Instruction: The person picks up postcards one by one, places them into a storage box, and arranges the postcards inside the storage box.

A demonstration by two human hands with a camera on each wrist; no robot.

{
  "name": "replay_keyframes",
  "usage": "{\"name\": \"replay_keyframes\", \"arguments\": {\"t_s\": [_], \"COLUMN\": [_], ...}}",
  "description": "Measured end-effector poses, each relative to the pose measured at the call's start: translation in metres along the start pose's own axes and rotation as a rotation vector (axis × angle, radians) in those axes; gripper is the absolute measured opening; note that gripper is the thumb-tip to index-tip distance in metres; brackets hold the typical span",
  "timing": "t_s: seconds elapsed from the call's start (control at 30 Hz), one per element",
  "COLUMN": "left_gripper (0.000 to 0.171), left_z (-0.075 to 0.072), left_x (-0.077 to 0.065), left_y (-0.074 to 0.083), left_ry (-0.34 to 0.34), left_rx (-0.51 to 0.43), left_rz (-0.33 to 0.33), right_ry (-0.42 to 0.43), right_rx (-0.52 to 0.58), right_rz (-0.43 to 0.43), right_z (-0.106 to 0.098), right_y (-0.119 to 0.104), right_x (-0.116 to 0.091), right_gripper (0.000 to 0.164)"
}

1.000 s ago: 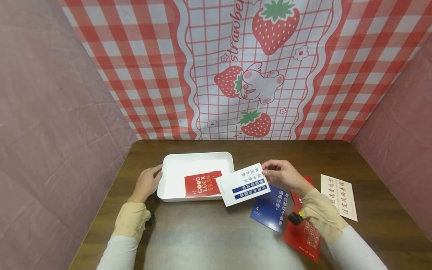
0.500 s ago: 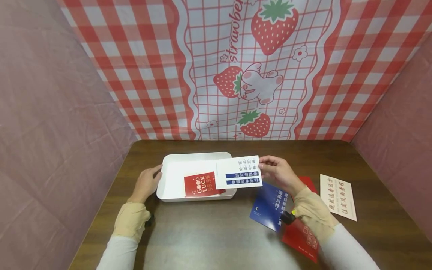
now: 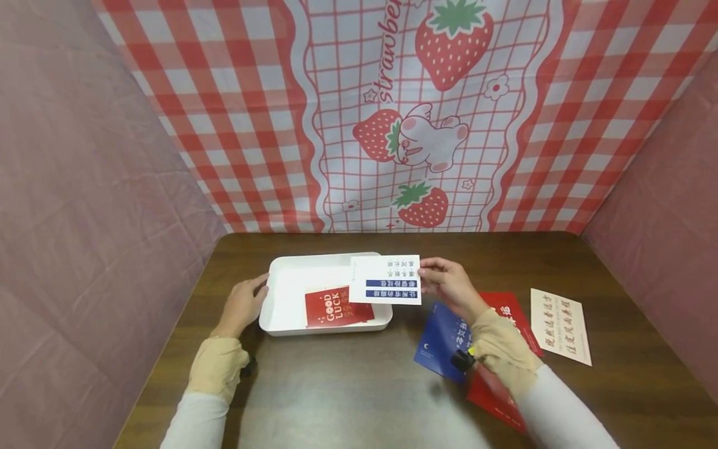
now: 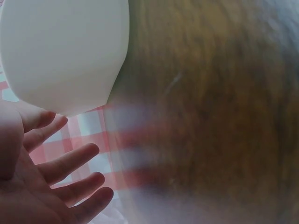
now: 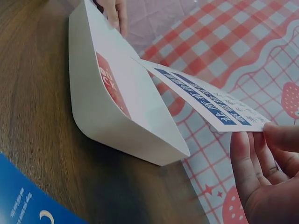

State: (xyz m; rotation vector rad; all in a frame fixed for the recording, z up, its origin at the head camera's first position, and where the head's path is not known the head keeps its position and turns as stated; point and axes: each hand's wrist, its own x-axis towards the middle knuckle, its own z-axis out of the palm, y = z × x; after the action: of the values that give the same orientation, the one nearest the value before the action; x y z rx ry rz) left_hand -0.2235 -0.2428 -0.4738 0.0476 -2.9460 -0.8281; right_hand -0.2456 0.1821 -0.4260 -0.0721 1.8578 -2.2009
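A white card [image 3: 384, 280] with blue bands hangs above the right end of the white tray [image 3: 303, 274], its right edge pinched between thumb and fingers of the right hand [image 3: 451, 288]. The left hand [image 3: 244, 305], fingers apart, seems to touch the tray's left end, though contact is partly hidden. A red "GOOD LUCK" card [image 3: 328, 307] lies inside the tray; a blue card [image 3: 434, 343] lies nearer, to the right.

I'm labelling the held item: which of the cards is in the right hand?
The white card with two blue bands, pinched at its edge by the right hand. The blue card, cream card and red cards are unheld.
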Motion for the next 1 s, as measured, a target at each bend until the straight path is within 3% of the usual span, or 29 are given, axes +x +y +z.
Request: {"name": "replay_keyframes", "arguments": {"t_s": [0.23,0.43,0.77,1.0], "left_gripper": [0.042,0.043,0.042,0.042], "left_z": [0.000,0.001,0.000,0.000], "left_x": [0.000,-0.001,-0.001,0.001], "left_y": [-0.001,-0.001,-0.004,-0.003], "left_ry": [0.007,0.004,0.001,0.013], "left_rx": [-0.005,-0.010,-0.001,0.002], "left_rz": [0.011,0.011,0.009,0.029], "right_ry": [0.056,0.082,0.066,0.023], "right_rx": [-0.061,-0.099,-0.164,-0.241], "right_rz": [0.040,0.052,0.074,0.042], "right_z": [0.014,0.031,0.055,0.061], "right_y": [0.005,0.011,0.025,0.027], "right_x": [0.005,0.011,0.019,0.025], "right_gripper": [0.012,0.025,0.028,0.029]}}
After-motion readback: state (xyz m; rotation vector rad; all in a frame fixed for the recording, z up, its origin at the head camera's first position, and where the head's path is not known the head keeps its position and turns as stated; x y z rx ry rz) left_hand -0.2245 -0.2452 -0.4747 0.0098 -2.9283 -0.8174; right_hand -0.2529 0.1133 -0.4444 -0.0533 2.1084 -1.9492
